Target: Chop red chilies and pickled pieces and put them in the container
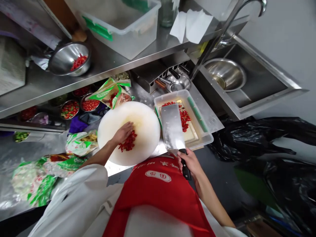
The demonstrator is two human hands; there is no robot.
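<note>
My left hand (pixel 124 132) lies on the round white cutting board (pixel 148 131), fingers stretched out against the far edge of a small pile of cut red chillies (pixel 128 142). It grips nothing that I can see. The black handle of a cleaver (pixel 171 123) is wrapped in my right hand (pixel 191 162). Its broad blade is held over the near left part of a clear plastic tub (pixel 197 142), which has more cut red chillies (pixel 184 120) inside. The blade hides some of the tub's contents.
A steel shelf (pixel 111 68) crosses above the worktop, carrying a steel bowl (pixel 71 59) of red chillies and a plastic bin (pixel 123 36). Bowls of chopped chillies (pixel 91 104) and food bags (pixel 81 143) lie left. At right are a sink (pixel 266 89) and black bags (pixel 251 135).
</note>
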